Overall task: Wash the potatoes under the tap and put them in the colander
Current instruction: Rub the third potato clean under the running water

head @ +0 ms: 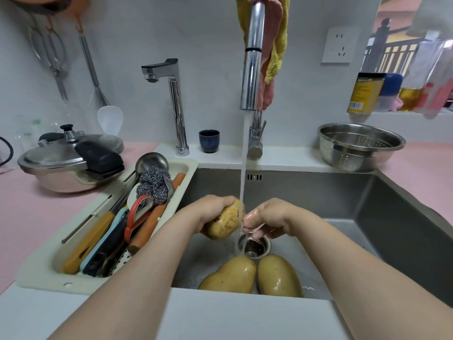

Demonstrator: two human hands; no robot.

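Observation:
Water runs in a thin stream from the tall chrome tap (253, 69) into the steel sink (392, 217). My left hand (210, 209) grips a speckled yellow potato (224, 223) right beside the stream. My right hand (266, 218) is wet, its fingers loosely curled at the stream, holding nothing; it sits just right of the potato. Two more wet potatoes, one on the left (229, 276) and one on the right (278, 278), lie side by side on the sink floor near the front edge. The steel colander (360, 146) stands on the counter at the back right.
A cream drainer tray (41, 273) with utensils and a scourer hangs along the sink's left side. A pressure cooker (71, 160) stands on the pink counter at the left. A second small tap (171, 99) and a dark cup (209, 141) are behind the sink. The drain strainer (255, 246) is under the stream.

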